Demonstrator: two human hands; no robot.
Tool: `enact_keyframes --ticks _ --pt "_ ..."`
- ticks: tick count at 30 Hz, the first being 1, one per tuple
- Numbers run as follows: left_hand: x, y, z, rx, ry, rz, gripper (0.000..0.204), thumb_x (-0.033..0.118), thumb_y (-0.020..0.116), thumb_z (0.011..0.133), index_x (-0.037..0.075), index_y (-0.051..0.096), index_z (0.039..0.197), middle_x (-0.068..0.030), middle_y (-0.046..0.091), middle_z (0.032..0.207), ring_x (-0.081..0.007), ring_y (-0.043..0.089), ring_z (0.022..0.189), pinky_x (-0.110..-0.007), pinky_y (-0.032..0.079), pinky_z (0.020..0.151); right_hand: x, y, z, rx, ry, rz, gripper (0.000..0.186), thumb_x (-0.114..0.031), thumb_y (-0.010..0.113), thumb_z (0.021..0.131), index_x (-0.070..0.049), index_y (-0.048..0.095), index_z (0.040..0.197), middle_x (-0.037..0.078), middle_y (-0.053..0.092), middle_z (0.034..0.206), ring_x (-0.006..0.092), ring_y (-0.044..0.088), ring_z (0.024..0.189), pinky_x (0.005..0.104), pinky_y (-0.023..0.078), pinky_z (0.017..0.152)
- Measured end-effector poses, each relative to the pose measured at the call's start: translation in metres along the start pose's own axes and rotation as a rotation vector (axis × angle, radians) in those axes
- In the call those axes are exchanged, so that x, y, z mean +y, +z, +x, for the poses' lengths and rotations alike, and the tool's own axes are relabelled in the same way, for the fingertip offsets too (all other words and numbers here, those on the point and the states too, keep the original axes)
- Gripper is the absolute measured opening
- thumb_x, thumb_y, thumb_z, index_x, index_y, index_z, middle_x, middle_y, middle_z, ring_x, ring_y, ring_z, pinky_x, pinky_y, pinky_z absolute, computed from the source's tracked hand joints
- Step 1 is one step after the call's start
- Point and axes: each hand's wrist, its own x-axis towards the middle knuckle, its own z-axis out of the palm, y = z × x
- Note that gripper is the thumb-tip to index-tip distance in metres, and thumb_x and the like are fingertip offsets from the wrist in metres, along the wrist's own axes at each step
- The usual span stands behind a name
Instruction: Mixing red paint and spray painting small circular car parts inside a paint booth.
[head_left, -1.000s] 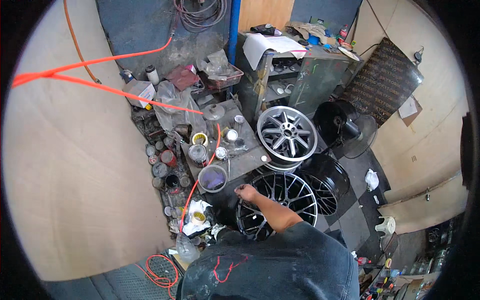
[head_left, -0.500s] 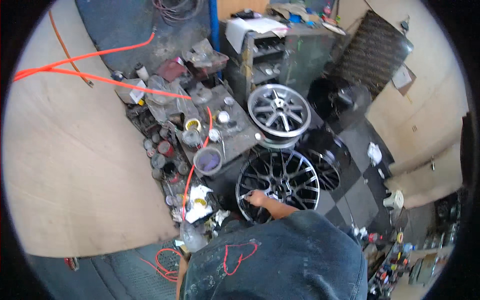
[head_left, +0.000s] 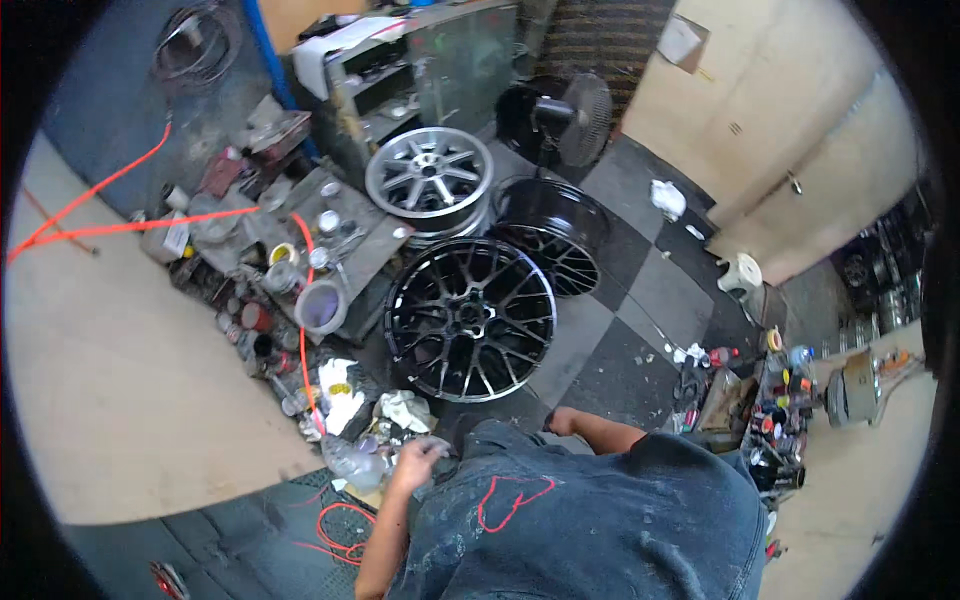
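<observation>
My left hand (head_left: 422, 462) is raised beside a clear plastic bag (head_left: 352, 466) and crumpled white paper (head_left: 404, 411). Its fingers are bent together, with greyish tips; what they hold, if anything, is too blurred to make out. In front of my body is my right hand (head_left: 563, 421), curled with its fingers turned down and mostly hidden. A black multi-spoke wheel rim (head_left: 474, 320) with bright spoke edges lies tilted just beyond both hands, touched by neither. Behind it a silver wheel rim (head_left: 430, 172) rests on another rim.
A low bench (head_left: 365, 245) with tubs and jars stands left of the rims, a red hose (head_left: 306, 350) hanging across it. Another black rim (head_left: 552, 230) and a fan (head_left: 585, 120) stand behind. At right are a white stool (head_left: 741, 275) and cluttered bottles (head_left: 790, 400).
My right hand has left the black rim and drawn back toward my body. My left hand has come up into view near the plastic bag. The view has shifted to the right.
</observation>
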Motion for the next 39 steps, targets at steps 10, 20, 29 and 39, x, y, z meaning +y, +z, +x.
enact_keyframes --ticks 10,20,29,39 --pt "0.038 0.164 0.115 -0.623 -0.283 0.044 0.025 0.022 0.063 0.093 0.0 0.069 0.102 -0.0012 0.069 0.09 -0.0083 0.059 0.083 -0.029 0.049 0.077 0.059 -0.075 -0.162 0.578 0.574 1.053 0.051 -0.044 0.062 0.089 0.001 0.063 0.114 0.021 0.068 0.109 0.0296 0.065 0.102 0.0407 0.049 0.087" --pt "0.307 0.389 0.376 -0.624 0.232 0.533 0.026 0.028 0.068 0.087 0.002 0.069 0.09 -0.0114 0.067 0.076 -0.0198 0.062 0.067 -0.036 0.049 0.064 0.273 0.072 -0.44 0.819 1.108 1.237 0.044 -0.038 0.067 0.084 0.002 0.067 0.103 0.017 0.071 0.09 0.0287 0.068 0.086 0.0395 0.052 0.075" --pt "0.398 0.534 0.45 -1.685 0.257 -0.02 0.041 0.032 0.052 0.099 0.0 0.056 0.125 -0.0116 0.06 0.124 -0.0195 0.053 0.115 -0.034 0.039 0.1 0.409 -0.04 -0.459 1.557 0.792 1.645 0.018 -0.022 0.061 0.092 -0.004 0.065 0.095 0.0 0.06 0.075 0.009 0.051 0.06 0.0262 0.041 0.054" --pt "0.448 0.55 0.689 -1.572 0.048 -0.23 0.049 0.031 0.044 0.102 0.002 0.043 0.142 -0.0101 0.047 0.142 -0.0185 0.038 0.132 -0.033 0.025 0.112 0.595 -0.242 -0.44 0.84 0.453 1.307 0.043 -0.024 0.063 0.093 0.0 0.055 0.128 0.01 0.067 0.105 0.0153 0.062 0.088 0.0298 0.049 0.074"
